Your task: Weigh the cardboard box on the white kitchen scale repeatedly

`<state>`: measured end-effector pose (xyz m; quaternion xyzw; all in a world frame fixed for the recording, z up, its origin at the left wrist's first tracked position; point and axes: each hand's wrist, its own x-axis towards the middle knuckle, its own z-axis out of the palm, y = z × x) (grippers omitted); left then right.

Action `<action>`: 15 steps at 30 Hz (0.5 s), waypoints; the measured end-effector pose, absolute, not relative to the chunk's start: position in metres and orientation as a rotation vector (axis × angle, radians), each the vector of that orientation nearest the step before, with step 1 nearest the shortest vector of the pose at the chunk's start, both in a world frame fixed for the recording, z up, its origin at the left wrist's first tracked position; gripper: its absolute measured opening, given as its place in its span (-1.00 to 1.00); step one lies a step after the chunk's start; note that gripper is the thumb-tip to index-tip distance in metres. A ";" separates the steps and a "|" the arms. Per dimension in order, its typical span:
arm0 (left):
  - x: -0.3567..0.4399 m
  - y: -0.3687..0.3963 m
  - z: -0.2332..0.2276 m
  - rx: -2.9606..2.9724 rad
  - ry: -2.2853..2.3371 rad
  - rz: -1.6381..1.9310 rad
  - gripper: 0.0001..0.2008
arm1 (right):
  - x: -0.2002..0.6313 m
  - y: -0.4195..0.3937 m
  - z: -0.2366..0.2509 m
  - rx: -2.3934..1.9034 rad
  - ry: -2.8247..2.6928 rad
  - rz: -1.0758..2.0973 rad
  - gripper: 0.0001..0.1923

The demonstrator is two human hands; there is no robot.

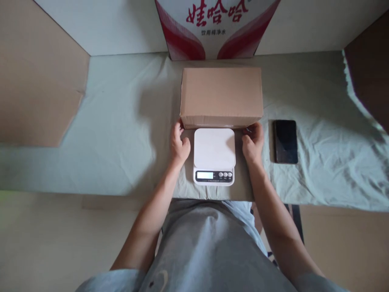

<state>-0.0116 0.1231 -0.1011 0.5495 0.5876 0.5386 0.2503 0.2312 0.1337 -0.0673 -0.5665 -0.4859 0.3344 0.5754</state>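
Observation:
A closed brown cardboard box [221, 92] stands just behind a white digital kitchen scale [214, 148]. My left hand [180, 142] is at the box's near left bottom corner, fingers curled against it and partly hidden. At the near right bottom corner, my right hand [254, 142] grips the box in the same way, its fingertips hidden too. The scale lies between my hands, its top plate bare and its small display lit; I cannot read any digits. Whether the box rests on the cloth or is slightly raised, I cannot tell.
A black phone [285, 142] lies to the right of my right hand on the pale green cloth [118, 121]. Behind the box stands a white and red printed carton [217, 44]. Cardboard panels [39, 73] flank the left side, and the table's front edge runs before my body.

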 end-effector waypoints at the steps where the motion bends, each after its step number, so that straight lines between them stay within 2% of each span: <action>1: -0.012 0.123 -0.100 1.487 1.574 1.483 -0.33 | 0.231 0.135 -0.066 -1.312 -1.113 0.797 -0.54; 8: -0.017 0.132 -0.086 1.370 1.431 1.472 -0.28 | 0.237 0.145 -0.064 -1.214 -1.100 0.879 -0.50; 15: -0.011 0.140 -0.083 1.319 1.459 1.435 -0.34 | 0.234 0.146 -0.060 -1.296 -1.184 0.888 -0.48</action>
